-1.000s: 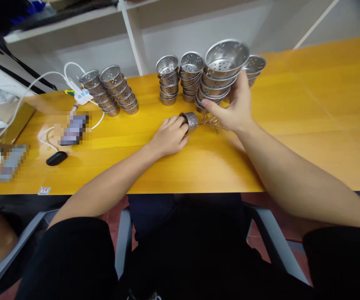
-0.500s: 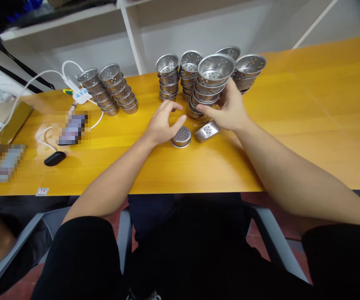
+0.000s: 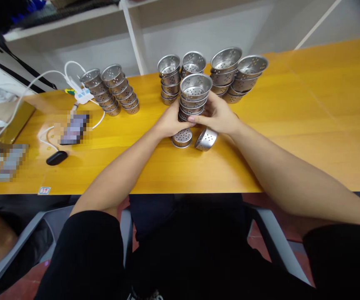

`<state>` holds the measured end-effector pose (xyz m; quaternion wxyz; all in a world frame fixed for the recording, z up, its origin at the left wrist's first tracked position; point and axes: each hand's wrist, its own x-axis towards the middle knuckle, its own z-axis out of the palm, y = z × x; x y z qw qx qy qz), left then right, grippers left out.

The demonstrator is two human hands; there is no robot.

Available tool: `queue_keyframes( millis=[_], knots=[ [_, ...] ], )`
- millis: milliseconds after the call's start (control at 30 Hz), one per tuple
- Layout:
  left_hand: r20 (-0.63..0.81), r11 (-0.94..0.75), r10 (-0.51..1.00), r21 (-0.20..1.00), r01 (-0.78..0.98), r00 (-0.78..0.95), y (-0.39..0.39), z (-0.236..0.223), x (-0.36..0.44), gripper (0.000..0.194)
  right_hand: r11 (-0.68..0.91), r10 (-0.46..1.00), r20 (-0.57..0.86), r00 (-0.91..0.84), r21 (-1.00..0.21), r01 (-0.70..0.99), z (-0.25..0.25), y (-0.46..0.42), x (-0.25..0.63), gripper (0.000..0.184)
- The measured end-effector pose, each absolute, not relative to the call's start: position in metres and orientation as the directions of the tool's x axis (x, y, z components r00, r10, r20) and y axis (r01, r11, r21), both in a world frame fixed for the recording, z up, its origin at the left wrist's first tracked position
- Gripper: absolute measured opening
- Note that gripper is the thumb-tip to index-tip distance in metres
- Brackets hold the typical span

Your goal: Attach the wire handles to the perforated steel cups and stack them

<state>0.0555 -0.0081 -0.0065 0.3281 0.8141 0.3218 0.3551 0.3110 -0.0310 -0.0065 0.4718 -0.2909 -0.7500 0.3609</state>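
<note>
Silver metal cups, punched with small round holes, stand in a held stack [image 3: 195, 89] above the middle of the wooden surface [image 3: 317, 125], mouths up and slightly tilted. The right grip [image 3: 219, 114] is closed on the stack's right side, thumb across the front and fingers behind. The left grip [image 3: 169, 121] clasps the lower left side, its thumb reaching across the front near the right thumb; its other fingertips are hidden behind the cups. Whether the bottom of the stack touches the surface cannot be told.

Just below the hands, toward the front edge, an upturned cup [image 3: 182, 138] sits with its perforated base showing. Beside it, apart, a tipped cup [image 3: 206, 139] leans on its side under the right grip.

Along the far edge, behind the hands, four more stacks stand in a row: a left stack [image 3: 169, 81], a second stack [image 3: 194, 62] partly covered by the held one, a third stack [image 3: 226, 66] and a rightmost stack [image 3: 251, 73]. Well to their left, two stacks [image 3: 120, 89] stand side by side, near a white power strip [image 3: 83, 96]. Closer to the left edge lie a phone [image 3: 75, 128] and a black oval object [image 3: 56, 158]; a numbered label [image 3: 44, 191] marks the front edge.
</note>
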Motion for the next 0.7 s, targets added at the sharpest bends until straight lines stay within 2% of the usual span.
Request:
queue_keyframes(
  millis=[167,267,333,433,467,567,700],
  knots=[
    [0.275,-0.430,0.864,0.838,0.335,0.422,-0.021,0.011,0.032,0.089,0.518,0.812,0.434,-0.390,-0.844,0.140,-0.014,-0.029,0.324,0.117],
    [0.225,-0.365,0.909,0.839,0.404,0.352,-0.026,0.024,0.010,0.084,0.513,0.831,0.425,-0.358,-0.835,0.198,-0.016,-0.030,0.333,0.111],
    [0.203,-0.322,0.939,0.807,0.496,0.278,-0.028,0.034,-0.006,0.077,0.510,0.839,0.423,-0.344,-0.831,0.223,-0.016,-0.032,0.336,0.107],
    [0.175,-0.209,0.977,0.708,0.675,0.119,-0.028,0.046,-0.026,0.047,0.504,0.848,0.420,-0.323,-0.828,0.248,-0.014,-0.036,0.335,0.104],
    [0.162,-0.163,0.984,0.661,0.732,0.072,-0.027,0.048,-0.032,0.044,0.500,0.851,0.417,-0.318,-0.828,0.254,-0.013,-0.037,0.335,0.104],
    [0.111,-0.079,0.994,0.567,0.820,0.019,-0.023,0.048,-0.043,0.064,0.493,0.856,0.410,-0.315,-0.831,0.258,-0.012,-0.039,0.333,0.104],
    [0.048,-0.110,0.993,0.666,0.738,0.105,-0.021,0.039,-0.038,0.058,0.497,0.853,0.413,-0.319,-0.829,0.257,-0.013,-0.038,0.333,0.103]
  ],
)
